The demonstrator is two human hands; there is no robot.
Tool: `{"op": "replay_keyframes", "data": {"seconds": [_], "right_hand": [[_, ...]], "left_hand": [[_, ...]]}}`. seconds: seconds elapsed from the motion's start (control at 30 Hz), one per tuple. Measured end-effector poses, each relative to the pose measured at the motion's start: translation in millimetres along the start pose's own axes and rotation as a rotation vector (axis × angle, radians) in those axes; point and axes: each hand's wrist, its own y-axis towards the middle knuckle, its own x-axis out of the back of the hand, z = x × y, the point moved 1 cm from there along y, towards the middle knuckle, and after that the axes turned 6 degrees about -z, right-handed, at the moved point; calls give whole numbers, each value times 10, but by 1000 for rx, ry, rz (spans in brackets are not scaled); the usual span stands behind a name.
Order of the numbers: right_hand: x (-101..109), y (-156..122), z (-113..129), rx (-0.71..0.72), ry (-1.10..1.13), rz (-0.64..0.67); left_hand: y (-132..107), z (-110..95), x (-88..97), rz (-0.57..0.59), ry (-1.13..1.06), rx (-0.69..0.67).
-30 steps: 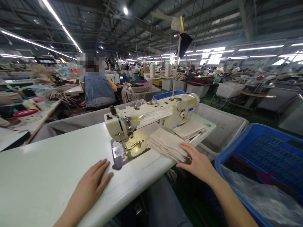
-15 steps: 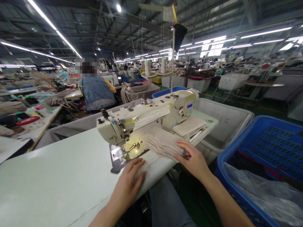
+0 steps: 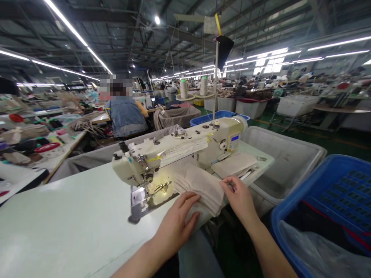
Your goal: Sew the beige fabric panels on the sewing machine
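A cream sewing machine (image 3: 176,154) stands on a white table (image 3: 72,216). A stack of beige fabric pieces (image 3: 199,185) lies on the table just right of the needle plate. My left hand (image 3: 176,222) rests with flat, spread fingers on the near edge of that stack. My right hand (image 3: 239,197) is at the stack's right side, fingers curled against its edge. A second, flatter beige pile (image 3: 233,164) lies by the machine's base.
A grey bin (image 3: 290,162) and a blue crate (image 3: 336,193) holding a plastic bag stand to my right. Another person in a denim vest (image 3: 126,116) sits ahead at the left. Cluttered worktables fill the left side. Thread cones (image 3: 193,87) stand behind the machine.
My left hand slid right along the table from its left part to the fabric stack. My right hand stayed on the stack's right edge. The view shifted slightly.
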Motion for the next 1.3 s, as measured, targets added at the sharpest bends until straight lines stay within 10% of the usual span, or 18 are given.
{"op": "replay_keyframes", "data": {"seconds": [0.17,0.3,0.4,0.57,0.73,0.83,0.97,1.13,1.3], "right_hand": [[161,13,348,435,67,-14],[272,13,639,542,220,-12],[338,-36,793,303,405,15],[423,-155,975,-161,848,436],[346,-285,1156,-171,862,600],[194,-417,1254,-147,753,714],[28,-557,1361,-29,548,542],[-187,-718,1549,41,512,624],[-432,-846,1636,18,565,674]], "left_hand": [[202,-149,232,-200,202,-209],[578,-364,554,-75,246,-291],[725,-448,729,97,-16,-100],[498,-411,693,273,-761,469],[74,-373,416,223,-1326,794],[-98,-336,406,185,-1209,747],[-240,-238,771,-48,-879,753],[-348,-291,1245,16,-638,687],[-467,-242,1282,-85,-461,667]]}}
